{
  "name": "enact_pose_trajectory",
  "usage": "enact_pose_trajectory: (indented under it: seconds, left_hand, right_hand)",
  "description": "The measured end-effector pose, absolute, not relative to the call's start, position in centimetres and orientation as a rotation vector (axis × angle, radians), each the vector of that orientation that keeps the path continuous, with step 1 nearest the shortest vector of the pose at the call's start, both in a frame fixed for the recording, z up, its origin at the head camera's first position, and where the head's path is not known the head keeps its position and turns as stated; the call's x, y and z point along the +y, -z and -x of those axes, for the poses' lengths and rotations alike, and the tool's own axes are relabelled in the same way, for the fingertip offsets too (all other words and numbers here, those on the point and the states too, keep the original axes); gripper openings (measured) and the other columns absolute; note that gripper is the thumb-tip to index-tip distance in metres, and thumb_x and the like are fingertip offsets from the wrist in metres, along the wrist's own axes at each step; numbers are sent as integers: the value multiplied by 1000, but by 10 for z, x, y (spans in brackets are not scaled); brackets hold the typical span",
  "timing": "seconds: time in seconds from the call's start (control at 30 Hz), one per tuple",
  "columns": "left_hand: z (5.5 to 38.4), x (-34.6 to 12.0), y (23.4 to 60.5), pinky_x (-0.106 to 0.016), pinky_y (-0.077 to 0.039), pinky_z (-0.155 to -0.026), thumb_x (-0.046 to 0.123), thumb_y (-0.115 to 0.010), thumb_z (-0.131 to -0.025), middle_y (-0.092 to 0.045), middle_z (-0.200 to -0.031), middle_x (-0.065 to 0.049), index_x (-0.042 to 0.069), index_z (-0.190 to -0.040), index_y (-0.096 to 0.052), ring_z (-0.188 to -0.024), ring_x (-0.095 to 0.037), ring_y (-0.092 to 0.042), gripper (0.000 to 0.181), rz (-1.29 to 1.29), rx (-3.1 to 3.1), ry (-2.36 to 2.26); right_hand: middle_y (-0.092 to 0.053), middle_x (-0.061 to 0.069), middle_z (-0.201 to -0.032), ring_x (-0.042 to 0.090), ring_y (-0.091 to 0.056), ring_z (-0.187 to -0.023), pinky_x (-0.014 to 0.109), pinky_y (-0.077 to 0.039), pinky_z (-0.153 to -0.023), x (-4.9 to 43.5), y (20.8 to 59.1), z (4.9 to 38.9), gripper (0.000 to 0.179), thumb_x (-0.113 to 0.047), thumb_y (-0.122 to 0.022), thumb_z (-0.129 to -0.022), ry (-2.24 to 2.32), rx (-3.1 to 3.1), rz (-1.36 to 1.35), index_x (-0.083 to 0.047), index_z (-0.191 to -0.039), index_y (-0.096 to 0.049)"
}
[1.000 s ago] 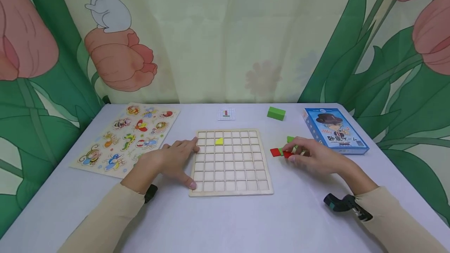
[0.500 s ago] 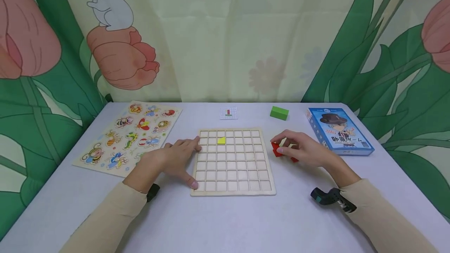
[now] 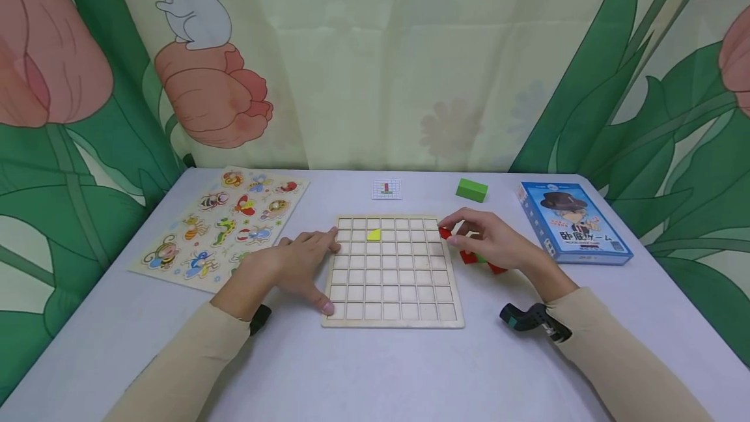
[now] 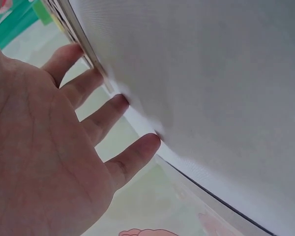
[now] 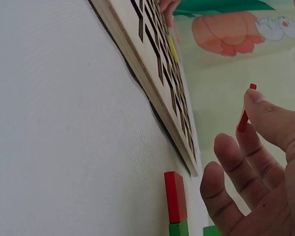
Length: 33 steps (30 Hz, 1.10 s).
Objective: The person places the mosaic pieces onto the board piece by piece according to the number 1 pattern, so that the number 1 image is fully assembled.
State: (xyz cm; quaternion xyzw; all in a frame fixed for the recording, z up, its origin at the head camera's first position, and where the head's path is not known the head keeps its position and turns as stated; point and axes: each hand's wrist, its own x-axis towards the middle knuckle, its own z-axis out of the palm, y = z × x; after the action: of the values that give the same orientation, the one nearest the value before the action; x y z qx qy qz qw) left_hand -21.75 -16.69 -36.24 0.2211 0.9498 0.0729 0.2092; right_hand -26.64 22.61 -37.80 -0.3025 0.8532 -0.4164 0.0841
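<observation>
Pinched between thumb and forefinger of my right hand [image 3: 492, 236] is a small flat red tile [image 5: 243, 120], just off the board's upper right edge in the head view. My left hand [image 3: 299, 266] spreads its straight fingers along the left edge of the wooden grid board [image 3: 458, 325], with thumb near the lower corner. One yellow tile [image 3: 374, 235], with a slanted corner, sits in a cell of the second row. Below my right hand lie a red tile [image 3: 467, 257], a bit of a green tile [image 3: 480, 258] and another red tile [image 3: 497, 269], partly hidden by the hand.
Behind the board lies a small printed grid card [image 3: 387, 189], and right of it a green block [image 3: 471, 190]. A blue game box [image 3: 586, 254] lies at the right. An insect picture sheet [image 3: 202, 213] is at the left, partly under the left forearm in view.
My right hand has picked up a red tile from the loose pieces and carried it left and up toward the board's edge. The left hand has stayed on the board.
</observation>
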Motion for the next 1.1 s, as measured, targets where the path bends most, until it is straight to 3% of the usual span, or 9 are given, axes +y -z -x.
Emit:
enact_pose_trajectory:
  seconds: [0.53,1.1]
  left_hand:
    - [212,-165,366,-75,-20,-115,70,-89,-61,-21,-170,-8,13,-159,-28,-154,-36,-21,129,-578,2629,-242]
    - [216,-165,363,-71,-25,-115,73,-87,-61,-22,-170,-9,15,-159,-29,-154,-36,-23,128,-588,2648,-221]
  right_hand:
    - [-67,4,-123,25,-64,-100,30,-54,-79,197,386,268,35,-19,-71,-98,1291,2500,890,-9,-132,-66]
    - [-66,7,-116,27,-65,-90,32,-56,-73,170,387,285,37,-17,-72,-98,1312,2403,935,-8,-133,-65]
